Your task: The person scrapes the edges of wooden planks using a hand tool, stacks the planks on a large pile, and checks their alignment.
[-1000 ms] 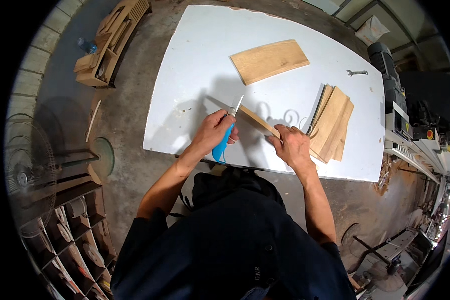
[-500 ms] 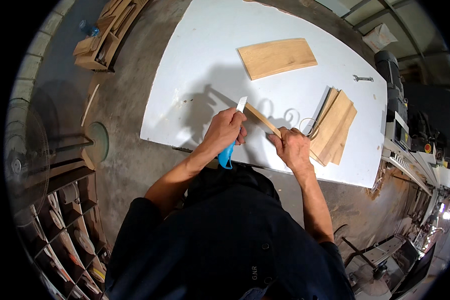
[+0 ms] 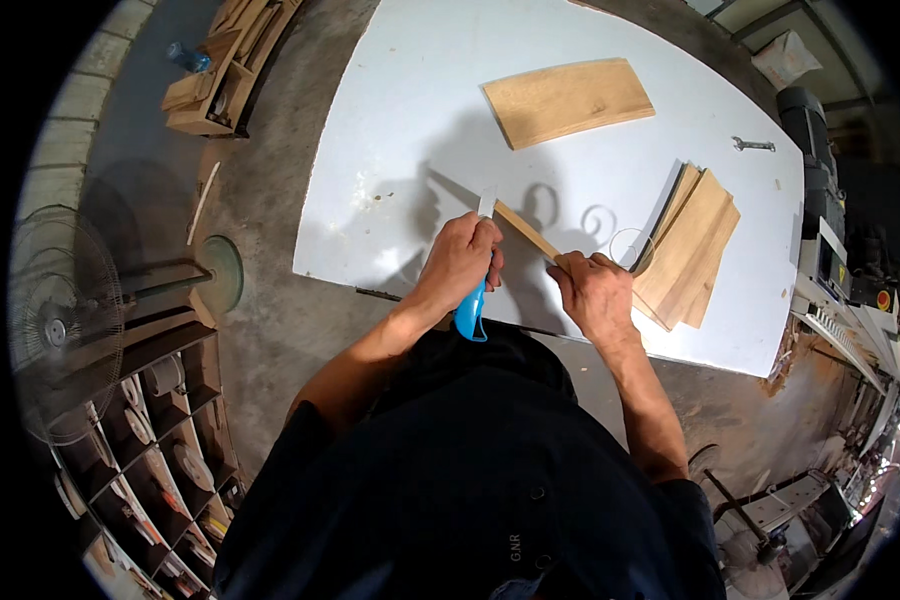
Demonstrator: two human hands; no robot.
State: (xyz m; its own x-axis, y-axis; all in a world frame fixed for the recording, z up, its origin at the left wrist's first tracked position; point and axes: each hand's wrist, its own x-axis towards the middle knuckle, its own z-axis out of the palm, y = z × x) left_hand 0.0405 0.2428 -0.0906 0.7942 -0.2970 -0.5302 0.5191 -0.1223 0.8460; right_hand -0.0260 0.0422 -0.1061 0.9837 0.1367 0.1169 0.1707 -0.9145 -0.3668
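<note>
The left hand (image 3: 460,262) gripped a blue-handled knife (image 3: 472,308), its pale blade on a narrow wooden strip (image 3: 526,232) pinched by the right hand (image 3: 595,295) over the smooth white tabletop (image 3: 410,120).

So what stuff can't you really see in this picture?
- Head view: the middle of the blue-handled knife is hidden inside the left hand.
- The near end of the thin wooden strip is covered by the right hand.
- The lower sheets in the veneer stack are hidden by the top one.
- The small wrench is too tiny for detail.
- The person's body hides the floor below.
</note>
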